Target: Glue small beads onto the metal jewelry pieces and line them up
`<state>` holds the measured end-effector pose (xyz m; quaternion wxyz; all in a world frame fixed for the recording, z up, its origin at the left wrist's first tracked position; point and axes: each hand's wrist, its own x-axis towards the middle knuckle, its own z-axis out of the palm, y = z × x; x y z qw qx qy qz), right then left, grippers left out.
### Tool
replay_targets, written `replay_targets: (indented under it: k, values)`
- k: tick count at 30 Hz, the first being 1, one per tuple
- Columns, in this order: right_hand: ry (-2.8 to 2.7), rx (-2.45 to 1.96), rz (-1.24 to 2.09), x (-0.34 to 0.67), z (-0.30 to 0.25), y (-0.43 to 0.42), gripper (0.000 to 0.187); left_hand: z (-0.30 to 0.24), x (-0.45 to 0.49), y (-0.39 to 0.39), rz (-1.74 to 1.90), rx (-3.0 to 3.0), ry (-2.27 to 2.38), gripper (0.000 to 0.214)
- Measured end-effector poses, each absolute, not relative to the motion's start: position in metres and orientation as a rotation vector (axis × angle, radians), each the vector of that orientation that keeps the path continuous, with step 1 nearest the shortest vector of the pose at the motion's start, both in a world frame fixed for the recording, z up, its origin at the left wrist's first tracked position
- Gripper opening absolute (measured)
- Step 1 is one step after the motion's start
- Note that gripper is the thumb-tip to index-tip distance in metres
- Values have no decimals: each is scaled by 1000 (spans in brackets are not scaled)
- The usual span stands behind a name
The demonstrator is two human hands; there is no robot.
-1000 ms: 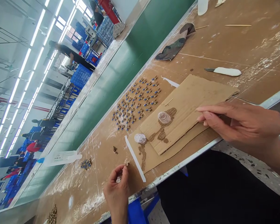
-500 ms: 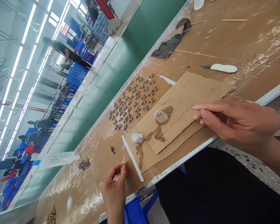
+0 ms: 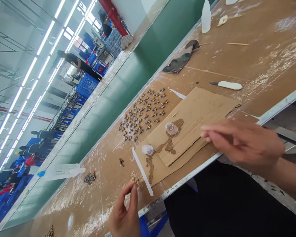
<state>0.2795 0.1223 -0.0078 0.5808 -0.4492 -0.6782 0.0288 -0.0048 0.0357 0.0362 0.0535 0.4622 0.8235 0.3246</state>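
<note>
Brass-coloured and very small, a tiny metal piece (image 3: 136, 180) lies on the worn brown worktop (image 3: 249, 49) right at the tips of the left hand (image 3: 124, 217); it is too small to make out its shape. That hand is cut off at the wrist by the bottom border. Its thumb and forefinger (image 3: 134, 195) stand close together with a narrow gap, and I cannot tell whether they grip anything.

The right hand (image 3: 244, 143) is blurred. It hovers over the near edge of a torn brown cardboard sheet (image 3: 199, 108), fingers stretched out flat and holding nothing; whether it touches the sheet cannot be told. Two clear round plastic lids (image 3: 172, 128) sit on stained cardboard, one on the upper sheet and one lower down towards the left hand. A long white strip (image 3: 142, 171) lies between the left hand and the cardboard.

Beyond the cardboard, rows of small blue-and-brass parts (image 3: 144, 112) stand in a grid, too fine to read singly. A loose heap of the same parts (image 3: 89, 178) lies to the left, beside a white bottle on its side (image 3: 64, 170).

A grey metal rim (image 3: 192, 172) bounds the worktop towards the person, and a green conveyor belt (image 3: 128, 82) runs along its far side. Bare worktop lies open between the left hand and the heap. A white-handled knife (image 3: 227, 85) and a camouflage cloth (image 3: 180, 61) lie well apart from both hands.
</note>
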Motion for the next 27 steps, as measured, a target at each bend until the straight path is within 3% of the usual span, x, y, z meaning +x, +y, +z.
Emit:
replay_targets:
  k: [5,8,27]
  values:
    - [-1698,-615,763,232,2,92,12,10,19,7,1377,1634,2137,24]
    - [-1686,-497,951,209,-4,82,10,1,31,1,1427,1863,1999,12]
    - [-1902,-375,898,212,-10,77,12,16,52,2,1445,2463,1776,11]
